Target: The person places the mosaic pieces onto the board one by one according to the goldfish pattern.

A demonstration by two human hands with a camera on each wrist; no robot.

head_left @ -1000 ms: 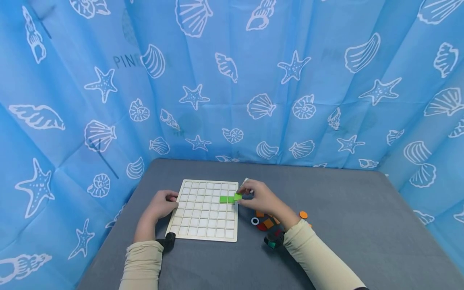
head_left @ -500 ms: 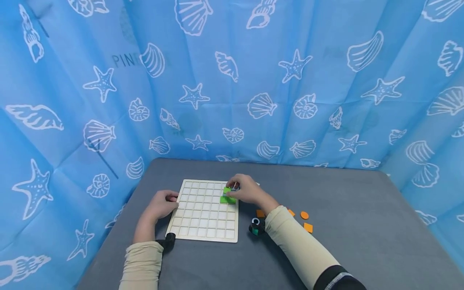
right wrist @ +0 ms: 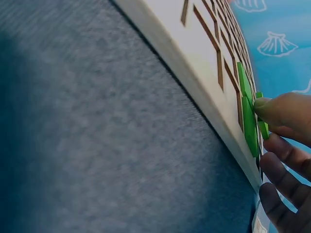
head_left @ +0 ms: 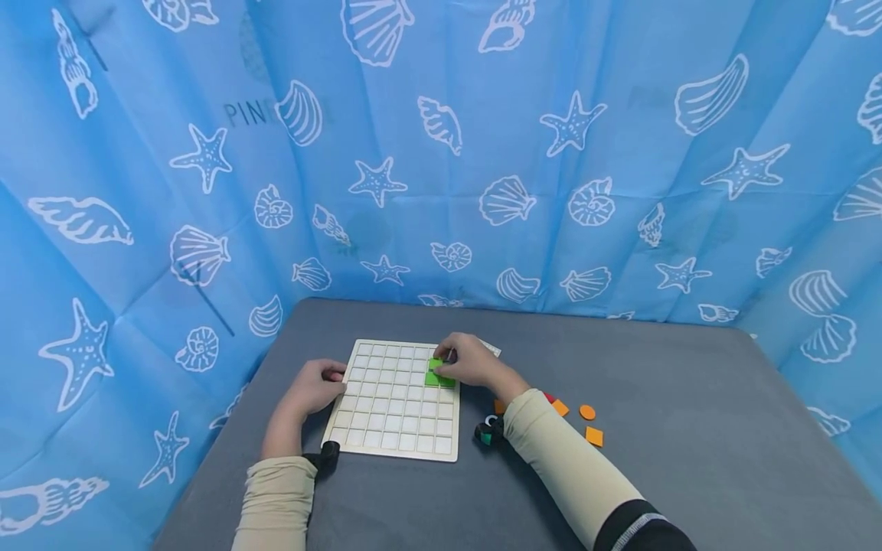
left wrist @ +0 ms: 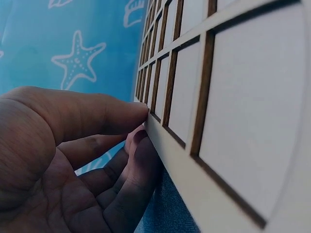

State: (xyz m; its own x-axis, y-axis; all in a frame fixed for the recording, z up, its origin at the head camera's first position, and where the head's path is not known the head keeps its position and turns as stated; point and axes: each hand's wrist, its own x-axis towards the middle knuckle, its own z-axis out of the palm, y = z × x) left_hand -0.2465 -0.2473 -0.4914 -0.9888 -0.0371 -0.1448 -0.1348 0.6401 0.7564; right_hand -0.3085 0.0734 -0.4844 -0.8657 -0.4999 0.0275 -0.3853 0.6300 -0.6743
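A pale wooden grid board [head_left: 386,398] with white squares lies on the grey table. My left hand [head_left: 310,392] holds its left edge, thumb [left wrist: 129,116] on the rim and the other fingers curled below it in the left wrist view. Over the board's back right part, my right hand [head_left: 475,362] pinches a small green square tile [head_left: 436,363]. Green tiles [head_left: 432,379] lie in a row just in front of it. In the right wrist view the pinched tile [right wrist: 263,128] stands close over the laid green tiles [right wrist: 249,125], partly hidden by the thumb.
Right of the board lie an orange disc [head_left: 587,412], an orange square [head_left: 594,436] and other pieces, partly hidden by the right sleeve [head_left: 565,451]. A white ring [head_left: 490,420] is beside the right wrist. A pale flat edge [head_left: 491,347] shows behind the right hand.
My right hand has moved left from the board's right edge, carrying the green tile inward and behind the laid ones, then slightly down. My left hand stays on the board's edge.
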